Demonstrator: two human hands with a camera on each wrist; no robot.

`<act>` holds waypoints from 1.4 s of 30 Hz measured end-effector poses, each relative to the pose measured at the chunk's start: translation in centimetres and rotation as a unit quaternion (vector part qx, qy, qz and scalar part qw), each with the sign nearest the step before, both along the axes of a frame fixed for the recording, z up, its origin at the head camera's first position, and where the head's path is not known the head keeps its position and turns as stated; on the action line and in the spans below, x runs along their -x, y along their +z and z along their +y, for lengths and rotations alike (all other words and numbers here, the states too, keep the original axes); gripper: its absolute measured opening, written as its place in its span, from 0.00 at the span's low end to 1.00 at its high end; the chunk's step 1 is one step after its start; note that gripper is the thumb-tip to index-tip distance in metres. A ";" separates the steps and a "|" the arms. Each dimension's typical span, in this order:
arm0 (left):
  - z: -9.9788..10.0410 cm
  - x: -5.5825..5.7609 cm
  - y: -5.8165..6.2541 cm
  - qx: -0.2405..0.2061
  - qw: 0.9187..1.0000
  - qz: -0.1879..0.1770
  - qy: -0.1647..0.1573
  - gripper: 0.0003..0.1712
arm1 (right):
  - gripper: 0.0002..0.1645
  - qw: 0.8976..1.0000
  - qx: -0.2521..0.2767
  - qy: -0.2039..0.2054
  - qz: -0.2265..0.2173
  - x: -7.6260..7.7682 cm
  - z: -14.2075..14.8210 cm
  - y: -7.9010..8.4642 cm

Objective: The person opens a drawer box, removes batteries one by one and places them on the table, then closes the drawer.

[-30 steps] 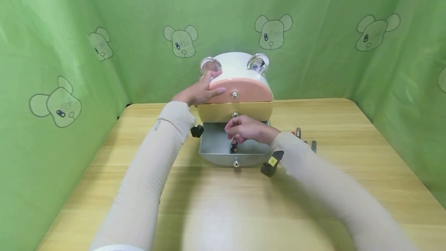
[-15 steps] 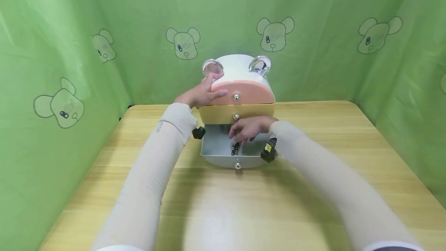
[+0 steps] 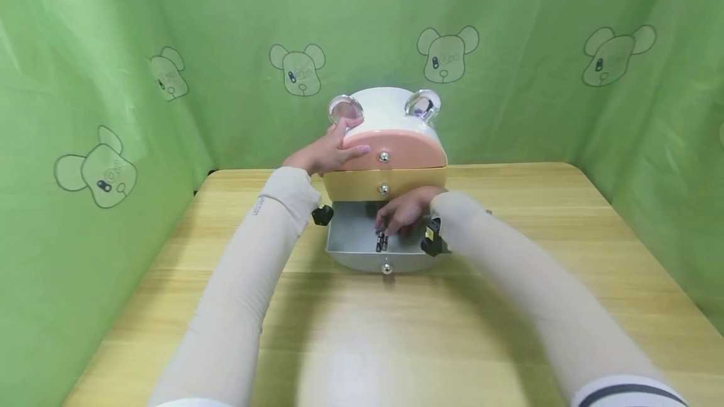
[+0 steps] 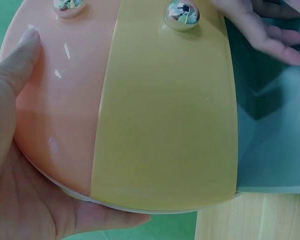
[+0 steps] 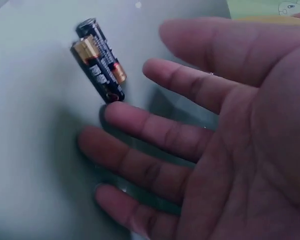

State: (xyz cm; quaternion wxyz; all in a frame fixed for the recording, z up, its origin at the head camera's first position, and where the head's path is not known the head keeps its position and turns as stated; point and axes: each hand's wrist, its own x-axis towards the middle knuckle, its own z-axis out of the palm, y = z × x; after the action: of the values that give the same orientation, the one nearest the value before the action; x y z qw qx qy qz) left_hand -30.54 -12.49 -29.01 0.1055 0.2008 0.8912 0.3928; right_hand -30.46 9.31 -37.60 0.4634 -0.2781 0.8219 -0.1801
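A small three-drawer cabinet (image 3: 386, 108) with a white top and chrome ears stands at the back of the table. Its pink drawer (image 3: 415, 149) and yellow drawer (image 3: 362, 186) are closed; the grey bottom drawer (image 3: 351, 231) is pulled out. My left hand (image 3: 328, 151) grips the cabinet's upper left side, thumb on the pink front and fingers round the side. Two black-and-gold batteries (image 5: 102, 65) lie side by side in the grey drawer. Over that drawer my right hand (image 3: 408, 209) spreads its fingers, palm empty, with one fingertip right at the batteries' end.
The wooden table (image 3: 351, 331) stretches in front of the drawer. Green curtain (image 3: 367, 11) printed with bear heads encloses the back and both sides. To the right, a small dark end (image 3: 489, 211) peeks out behind the right sleeve (image 3: 526, 269).
My right hand has dropped deeper into the grey drawer, its fingers loosening from a bunched pose. The right sleeve now covers most of the small items at right. My left hand keeps its hold.
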 end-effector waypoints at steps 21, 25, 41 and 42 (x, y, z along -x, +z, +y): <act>0.2 -1.2 1.3 0.005 1.000 -0.012 -0.003 0.42 | 0.17 0.989 0.025 -0.081 -0.123 1.1 0.0 -2.2; 0.2 -0.9 0.9 0.004 1.000 -0.011 -0.004 0.42 | 0.18 0.988 0.030 -0.083 -0.130 1.2 0.0 -2.4; -0.1 0.2 -0.1 0.003 1.000 0.009 -0.004 0.42 | 0.11 0.988 0.052 -0.073 -0.128 1.3 0.1 -2.9; -0.1 0.2 -0.1 0.003 1.000 0.009 -0.004 0.42 | 0.10 0.988 0.052 -0.074 -0.129 1.3 0.1 -2.9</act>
State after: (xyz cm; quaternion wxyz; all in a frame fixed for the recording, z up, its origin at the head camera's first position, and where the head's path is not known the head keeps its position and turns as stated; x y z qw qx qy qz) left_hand -30.70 -12.60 -29.10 0.0997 0.2073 0.8923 0.3884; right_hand -31.76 9.38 -40.52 0.5358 -0.2152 0.7629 -0.2909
